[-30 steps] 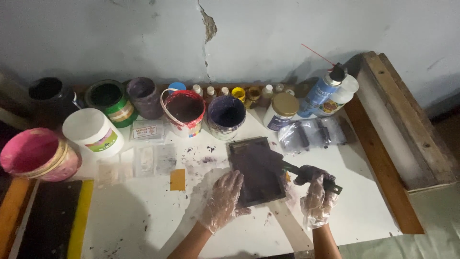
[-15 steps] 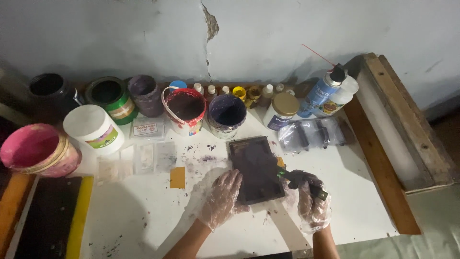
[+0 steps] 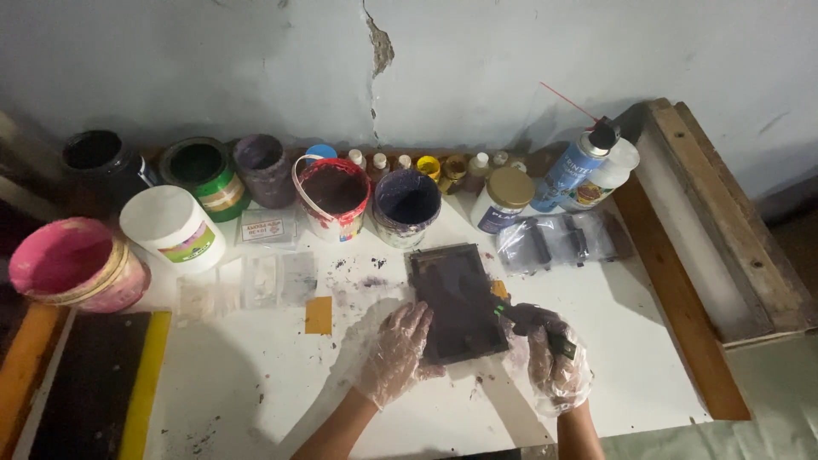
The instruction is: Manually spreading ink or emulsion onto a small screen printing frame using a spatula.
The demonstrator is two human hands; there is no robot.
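A small dark rectangular frame (image 3: 457, 302) lies flat near the middle of the white counter (image 3: 256, 392), its long sides running from about 12 to 6 o'clock. The left hand (image 3: 396, 353), in a thin clear glove, presses open-palmed at the frame's 7 o'clock corner, fingers spread and grasping nothing; it appears to pin the frame so it cannot slide. The right hand (image 3: 554, 362), also gloved, has its grip clenched around a small dark tool (image 3: 521, 315) whose tip meets the frame's 3 o'clock edge, a placement that lets it work across the surface while the other hand steadies. Around 12 o'clock, a row of tubs stands against the wall, within reach but off the working patch: a red-rimmed tub (image 3: 334, 196) and a purple tub (image 3: 407, 204) nearest the frame, then a green tin (image 3: 204, 175) and a white lidded tub (image 3: 173, 226) towards 10 o'clock. A pink bucket (image 3: 77, 264) sits at 9 o'clock. A blue spray can (image 3: 578, 166) leans at 1 o'clock, beside a wooden frame (image 3: 707, 247) set aside along the counter's edge.
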